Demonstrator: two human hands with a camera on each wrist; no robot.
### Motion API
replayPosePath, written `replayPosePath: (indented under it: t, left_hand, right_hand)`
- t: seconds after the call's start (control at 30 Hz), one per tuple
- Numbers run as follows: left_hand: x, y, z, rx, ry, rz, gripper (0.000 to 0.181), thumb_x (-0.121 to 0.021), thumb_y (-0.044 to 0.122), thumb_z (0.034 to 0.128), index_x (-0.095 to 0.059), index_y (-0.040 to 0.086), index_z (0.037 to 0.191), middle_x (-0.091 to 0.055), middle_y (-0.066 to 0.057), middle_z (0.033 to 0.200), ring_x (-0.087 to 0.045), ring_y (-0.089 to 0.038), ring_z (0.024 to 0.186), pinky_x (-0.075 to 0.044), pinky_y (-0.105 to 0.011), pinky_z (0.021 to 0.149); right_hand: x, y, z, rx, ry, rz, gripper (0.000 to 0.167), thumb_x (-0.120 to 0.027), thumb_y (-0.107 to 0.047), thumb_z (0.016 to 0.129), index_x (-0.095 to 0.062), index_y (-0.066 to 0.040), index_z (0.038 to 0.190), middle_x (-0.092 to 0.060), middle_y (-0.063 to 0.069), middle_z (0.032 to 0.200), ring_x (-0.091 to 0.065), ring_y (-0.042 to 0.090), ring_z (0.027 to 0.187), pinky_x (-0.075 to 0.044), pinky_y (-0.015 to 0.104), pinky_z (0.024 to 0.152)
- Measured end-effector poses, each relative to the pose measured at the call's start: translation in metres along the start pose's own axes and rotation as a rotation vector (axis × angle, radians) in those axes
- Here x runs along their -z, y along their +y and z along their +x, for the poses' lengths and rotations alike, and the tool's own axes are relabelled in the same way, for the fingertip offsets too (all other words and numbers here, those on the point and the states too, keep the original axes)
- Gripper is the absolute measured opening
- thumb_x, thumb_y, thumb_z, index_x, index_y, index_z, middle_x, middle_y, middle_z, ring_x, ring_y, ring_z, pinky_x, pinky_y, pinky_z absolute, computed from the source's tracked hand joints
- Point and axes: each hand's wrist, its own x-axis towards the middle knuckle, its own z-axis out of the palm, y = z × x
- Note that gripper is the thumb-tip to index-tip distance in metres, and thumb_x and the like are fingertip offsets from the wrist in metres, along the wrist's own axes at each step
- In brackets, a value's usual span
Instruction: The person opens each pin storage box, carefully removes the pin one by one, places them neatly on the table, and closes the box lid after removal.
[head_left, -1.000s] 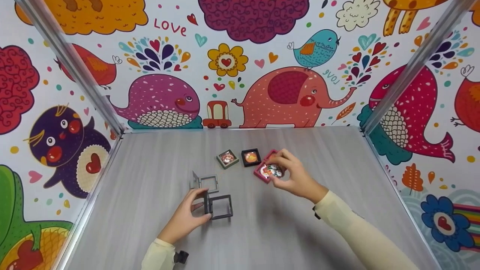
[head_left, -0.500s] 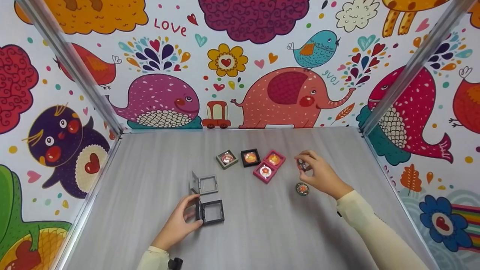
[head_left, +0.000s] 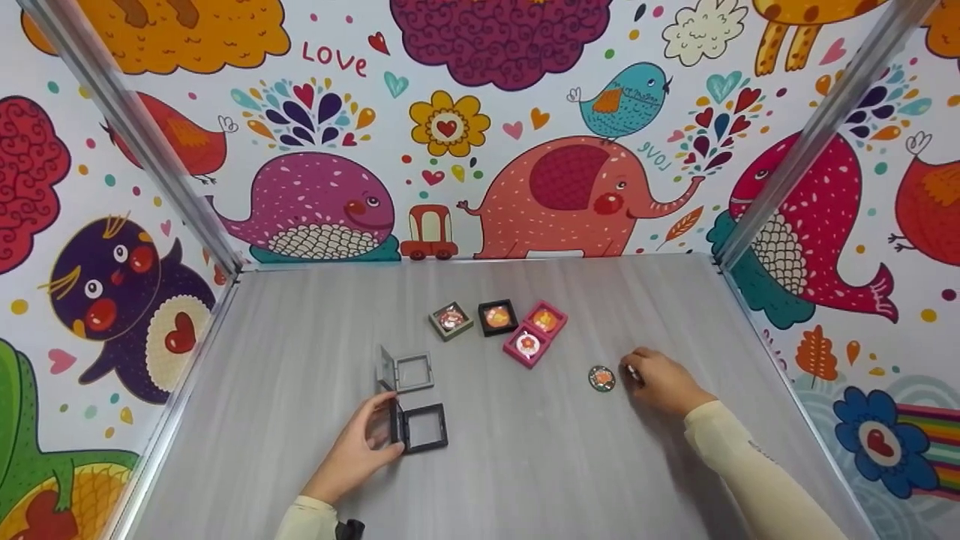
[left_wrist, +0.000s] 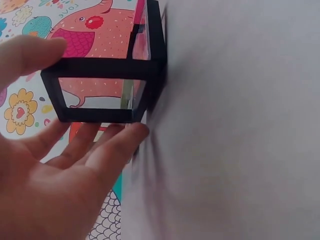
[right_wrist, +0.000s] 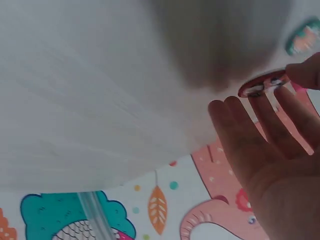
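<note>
My left hand (head_left: 356, 454) grips the upright leaf of a black hinged display frame (head_left: 426, 451), thumb on one side and fingers on the other. Its other leaf lies flat on the table, and the left wrist view shows the two leaves spread apart. Over on the right, my right hand (head_left: 664, 381) pinches a small round badge (right_wrist: 262, 84) between thumb and fingertips, tilted and low near the tabletop. Just left of that hand a second round badge (head_left: 601, 379) with a dark patterned rim lies flat. Behind the black frame stands a grey hinged frame (head_left: 386, 369), unfolded.
Toward the back lie an olive square case (head_left: 451, 321), a black square case (head_left: 497, 318) and an unfolded pink case (head_left: 529, 346), each with round badges in it. Printed walls (head_left: 322, 202) with metal corner posts (head_left: 810, 142) bound the table (head_left: 510, 480).
My right hand has moved from the pink case to the right and lowered; one badge now lies on the table. My left hand and the black frame shifted slightly left and down.
</note>
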Motion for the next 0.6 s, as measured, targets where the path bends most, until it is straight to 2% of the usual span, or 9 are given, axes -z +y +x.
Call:
replayPosePath:
  t: [0.17, 0.37, 0.5, 0.6]
  left_hand:
    - [-0.001, -0.002, 0.001, 0.027, 0.005, -0.028, 0.087, -0.083, -0.007, 0.0868, -0.041, 0.004, 0.163, -0.039, -0.026, 0.165, -0.039, -0.05, 0.151, -0.045, -0.051, 0.116]
    - [-0.001, -0.004, -0.001, 0.043, 0.003, -0.077, 0.096, -0.085, -0.008, 0.0846, -0.037, 0.007, 0.167, -0.038, -0.022, 0.167, -0.036, -0.047, 0.153, -0.043, -0.05, 0.118]
    - [0.0, -0.004, -0.001, 0.04, -0.014, -0.102, 0.103, -0.087, -0.009, 0.0839, -0.033, 0.009, 0.169, -0.035, -0.021, 0.168, -0.033, -0.047, 0.155, -0.04, -0.051, 0.12]
    - [0.001, -0.003, -0.001, 0.04, -0.021, -0.101, 0.105, -0.088, -0.007, 0.0841, -0.03, 0.009, 0.17, -0.033, -0.021, 0.169, -0.032, -0.048, 0.155, -0.039, -0.052, 0.121]
  right_hand:
    - [-0.008, 0.001, -0.004, -0.018, 0.001, -0.017, 0.036, -0.082, 0.01, 0.081, -0.075, -0.003, 0.114, -0.07, 0.009, 0.106, -0.067, 0.026, 0.095, -0.062, 0.051, 0.085]
    - [-0.007, 0.0, -0.006, 0.005, -0.009, -0.007, 0.037, -0.084, 0.007, 0.083, -0.076, -0.005, 0.117, -0.071, 0.011, 0.111, -0.069, 0.029, 0.099, -0.062, 0.054, 0.087]
    - [0.001, -0.005, -0.002, -0.003, -0.002, -0.006, 0.04, -0.085, 0.006, 0.082, -0.076, -0.002, 0.121, -0.072, 0.014, 0.112, -0.07, 0.032, 0.099, -0.062, 0.056, 0.089]
    - [0.008, -0.014, 0.008, -0.022, 0.025, -0.003, 0.041, -0.084, 0.005, 0.083, -0.074, 0.002, 0.122, -0.072, 0.016, 0.112, -0.071, 0.034, 0.1, -0.062, 0.056, 0.089]
